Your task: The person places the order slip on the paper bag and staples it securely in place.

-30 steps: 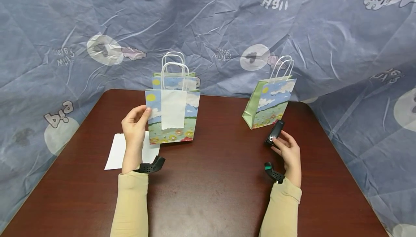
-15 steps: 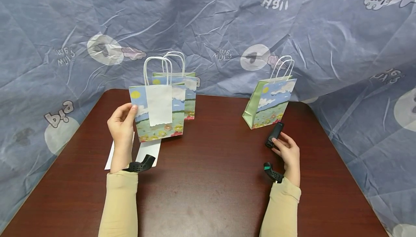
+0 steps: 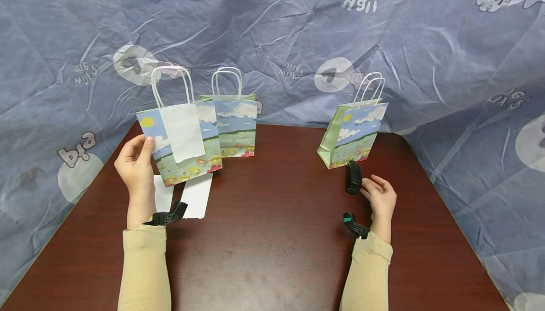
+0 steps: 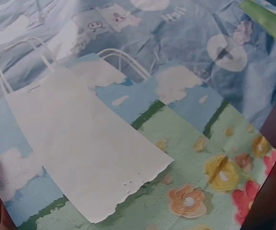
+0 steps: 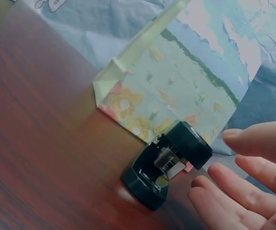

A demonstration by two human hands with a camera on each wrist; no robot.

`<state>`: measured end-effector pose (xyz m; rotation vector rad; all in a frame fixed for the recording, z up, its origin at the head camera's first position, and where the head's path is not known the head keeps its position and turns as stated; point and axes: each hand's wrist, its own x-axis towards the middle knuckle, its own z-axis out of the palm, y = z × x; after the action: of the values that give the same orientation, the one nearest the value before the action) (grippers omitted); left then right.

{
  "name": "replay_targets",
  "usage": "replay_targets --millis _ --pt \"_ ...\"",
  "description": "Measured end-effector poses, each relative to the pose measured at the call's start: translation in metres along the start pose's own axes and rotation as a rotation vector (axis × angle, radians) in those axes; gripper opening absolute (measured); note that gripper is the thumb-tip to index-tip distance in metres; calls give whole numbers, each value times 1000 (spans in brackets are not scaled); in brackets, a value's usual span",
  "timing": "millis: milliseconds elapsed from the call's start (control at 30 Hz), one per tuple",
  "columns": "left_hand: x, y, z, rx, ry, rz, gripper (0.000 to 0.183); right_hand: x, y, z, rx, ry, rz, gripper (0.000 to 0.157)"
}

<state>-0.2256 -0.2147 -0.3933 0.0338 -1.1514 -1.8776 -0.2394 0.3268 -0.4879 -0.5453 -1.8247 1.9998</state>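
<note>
My left hand (image 3: 138, 166) pinches the left edge of a paper gift bag (image 3: 211, 136) with a sun, clouds and flowers on it. The bag tilts above the table, its white rope handles upward. A white paper slip (image 3: 183, 133) with a ragged lower edge hangs on its front; a staple (image 4: 34, 88) shows at the slip's top in the left wrist view. A black stapler (image 3: 353, 177) stands on the table at the right. Beside it is my right hand (image 3: 382, 202), its fingers loosely bent and, in the right wrist view, apart from the stapler (image 5: 193, 146).
A matching bag (image 3: 238, 133) stands behind the held one, partly covered by it. Another bag (image 3: 359, 136) stands at the right, just behind the stapler. Two white slips (image 3: 197, 197) lie on the brown table (image 3: 272, 235) beneath the held bag. A patterned blue cloth (image 3: 272, 31) hangs behind.
My left hand has carried the bag with its slip leftward and tilted it, uncovering the bag behind. The right hand has let go of the stapler, which now stands beside it.
</note>
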Motion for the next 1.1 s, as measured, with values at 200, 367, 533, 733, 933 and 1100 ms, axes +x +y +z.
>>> replay_targets --millis 200,367,533,733,933,1100 --pt "5 1 -6 28 48 36 13 23 23 -7 58 24 -44 60" --pt "9 3 -10 3 86 65 12 26 25 -7 69 19 -52 61" --pt "14 6 -18 -67 156 41 11 12 9 -2 43 -10 -49 66" --pt "20 5 -24 -93 190 46 11 -15 -19 11 -63 12 -35 35" --pt "23 -1 -23 -72 189 85 9 -16 -17 10 -59 4 -88 31" --pt "27 -9 -24 -39 183 93 9 -10 -10 7 -53 -2 -97 39"
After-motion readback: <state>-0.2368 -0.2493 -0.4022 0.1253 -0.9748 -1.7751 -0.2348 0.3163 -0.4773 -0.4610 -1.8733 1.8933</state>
